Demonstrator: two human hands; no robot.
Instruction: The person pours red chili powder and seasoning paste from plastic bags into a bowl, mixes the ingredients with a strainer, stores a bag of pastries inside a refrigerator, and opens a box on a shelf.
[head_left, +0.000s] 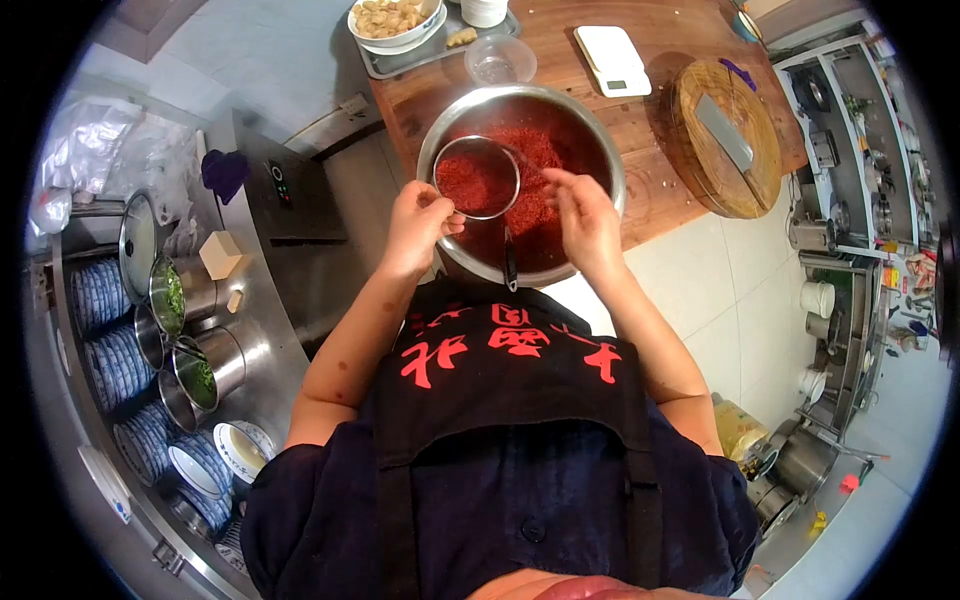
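Observation:
A large metal basin [615, 165] stands at the table's front edge with red, crumbly, chili-like stuff [530, 150] in it. Over its left part is a round sieve [478, 178] with a thin metal rim. My left hand [425, 222] has its fingers closed on the sieve's lower left rim. My right hand [583, 215] hovers over the basin's right side, fingers curled near the sieve's right edge; whether they hold anything is too small to tell. A black-handled utensil [511, 262] leans at the basin's near rim, between my hands.
Behind the basin are a clear plastic bowl [500, 62], a tray [385, 65] with bowls, and a white scale [613, 62]. A cleaver [725, 132] lies on a round chopping board [765, 150] at right. Steel pots [225, 360] and stacked plates [120, 370] stand left.

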